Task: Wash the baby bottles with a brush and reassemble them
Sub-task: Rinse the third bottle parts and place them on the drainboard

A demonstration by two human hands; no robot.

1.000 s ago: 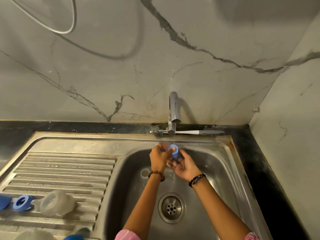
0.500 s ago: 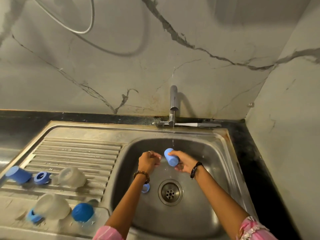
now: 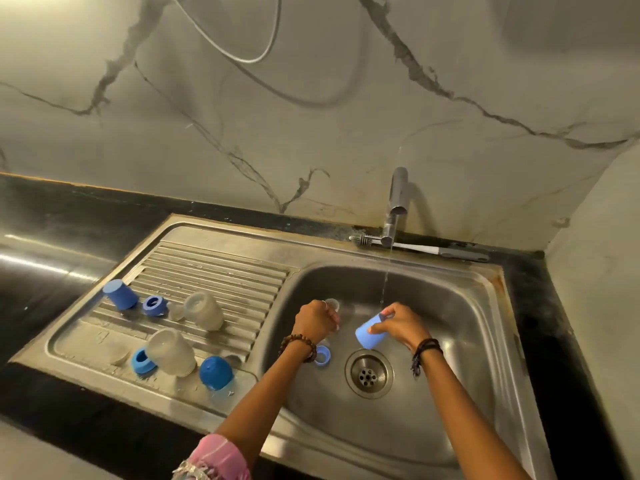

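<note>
We have a single wide-angle view, worn on the person's head, looking forward and steeply down over the stainless steel sink (image 3: 485,306) from its front edge. It faces the pale, dark-veined marble wall (image 3: 311,116) behind the chrome tap (image 3: 396,209), which stands right of centre. The two forearms enter from the bottom edge, so we sit close above the basin, with the left hand (image 3: 315,320) and right hand (image 3: 401,323) near mid-frame. The ribbed steel drainboard (image 3: 214,271) spreads to the left, the black stone desk (image 3: 52,237) beyond it. Straight lines bow toward the frame edges. No second view shares this scene.
</note>
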